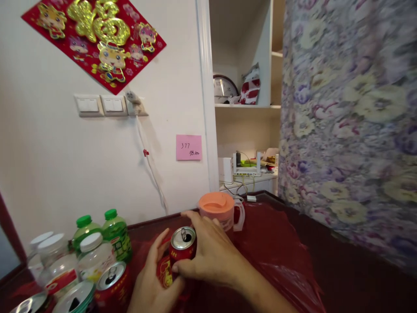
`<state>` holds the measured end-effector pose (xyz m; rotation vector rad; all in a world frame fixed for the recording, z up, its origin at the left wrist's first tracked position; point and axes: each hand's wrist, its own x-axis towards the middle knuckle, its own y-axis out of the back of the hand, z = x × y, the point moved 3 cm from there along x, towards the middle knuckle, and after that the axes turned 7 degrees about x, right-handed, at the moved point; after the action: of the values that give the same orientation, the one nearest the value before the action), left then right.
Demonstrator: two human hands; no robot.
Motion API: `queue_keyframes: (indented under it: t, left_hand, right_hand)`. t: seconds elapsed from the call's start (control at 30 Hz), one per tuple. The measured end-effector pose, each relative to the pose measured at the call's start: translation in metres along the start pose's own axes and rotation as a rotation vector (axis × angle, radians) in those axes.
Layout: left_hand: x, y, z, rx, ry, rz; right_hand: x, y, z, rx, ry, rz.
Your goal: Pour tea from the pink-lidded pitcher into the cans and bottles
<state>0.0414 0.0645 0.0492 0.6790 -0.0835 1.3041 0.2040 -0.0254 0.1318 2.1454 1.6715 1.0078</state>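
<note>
Red can (182,252) stands near-upright on the counter (342,265), long axis vertical, top tilted slightly toward the camera, pull-tab opening showing. Right hand (211,254) wraps it from the right, fingers curled over the rim. Left hand (153,278) cups its lower left side. Orange-lidded jug (221,211) just behind.

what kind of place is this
Probably a room in a home: a festive red wall decoration, built-in shelves with a clock, and a table where both hands hold a red can.
</note>
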Motion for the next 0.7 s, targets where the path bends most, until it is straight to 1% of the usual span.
queue_keyframes:
  t: [0.07,0.2,0.3,0.4,0.47,0.57,0.63,0.7]
  left_hand:
    - [0.0,0.003,0.002,-0.016,-0.026,-0.02]
    - [-0.003,0.011,0.005,-0.101,-0.073,-0.012]
    - [-0.008,0.014,0.009,-0.165,-0.087,0.007]
    - [-0.012,0.015,0.014,-0.179,-0.091,0.029]
    - [-0.013,0.014,0.015,-0.176,-0.081,0.031]
    - [-0.013,0.012,0.015,-0.162,-0.061,0.039]
    - [-0.012,0.011,0.015,-0.15,-0.066,0.039]
    - [-0.012,0.01,0.016,-0.138,-0.075,0.047]
  right_hand:
    - [-0.001,0.007,-0.004,0.035,-0.004,0.035]
    - [0.0,0.023,-0.011,0.079,-0.008,0.124]
    - [0.003,0.036,-0.016,0.067,-0.005,0.174]
    - [0.008,0.053,-0.02,0.025,0.016,0.227]
    - [0.011,0.068,-0.022,0.012,0.036,0.262]
    - [0.01,0.095,-0.021,-0.02,0.04,0.316]
    - [0.005,0.116,-0.015,-0.054,0.029,0.363]
    - [-0.002,0.137,-0.003,-0.075,0.012,0.418]
